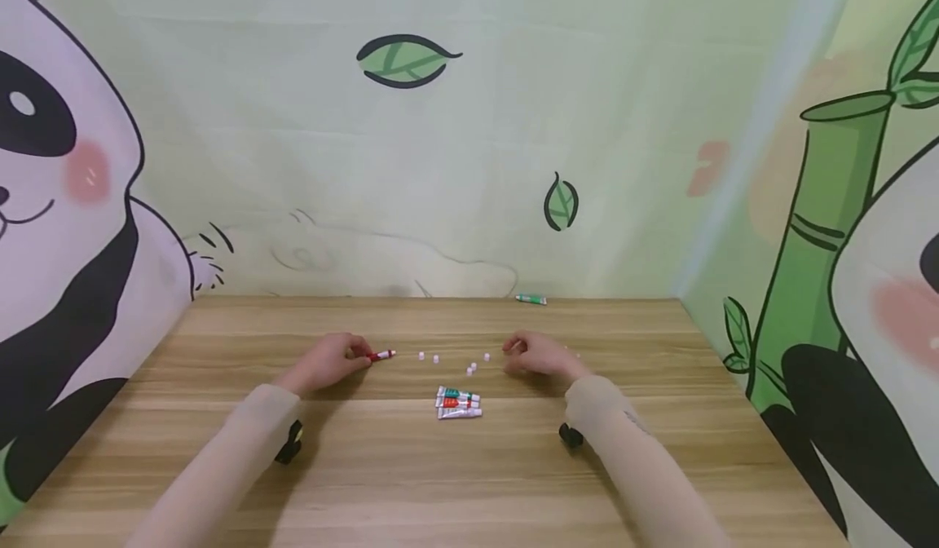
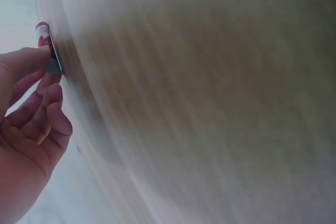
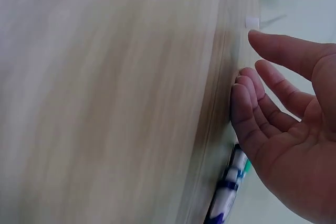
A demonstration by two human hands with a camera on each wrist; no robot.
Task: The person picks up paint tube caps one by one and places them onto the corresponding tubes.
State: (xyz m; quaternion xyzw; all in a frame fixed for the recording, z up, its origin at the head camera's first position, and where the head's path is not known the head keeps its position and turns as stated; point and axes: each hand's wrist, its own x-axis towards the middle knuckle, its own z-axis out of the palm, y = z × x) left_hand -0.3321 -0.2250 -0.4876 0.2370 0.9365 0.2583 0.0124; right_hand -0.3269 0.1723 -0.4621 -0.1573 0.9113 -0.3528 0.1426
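Note:
At the left, my left hand [image 1: 333,362] pinches a small red paint tube [image 1: 381,355] by its end, close over the table. The left wrist view shows thumb and finger on the tube [image 2: 43,35], the other fingers loosely bent. My right hand [image 1: 539,354] is low over the table on the right, fingers loosely curled with nothing between them. Just left of its fingertips is a small white cap [image 1: 487,357], and in the right wrist view the thumb tip lies close to a white cap [image 3: 252,22]. Several more white caps [image 1: 436,359] lie scattered between the hands.
Nearer to me, a green tube [image 1: 460,394], a red-orange tube [image 1: 459,404] and a whitish tube [image 1: 459,413] lie side by side. A green tube [image 1: 531,299] lies at the wooden table's back edge. Behind stands a panda-print backdrop [image 1: 469,148]. A purple-marked tube [image 3: 226,192] shows below my right hand.

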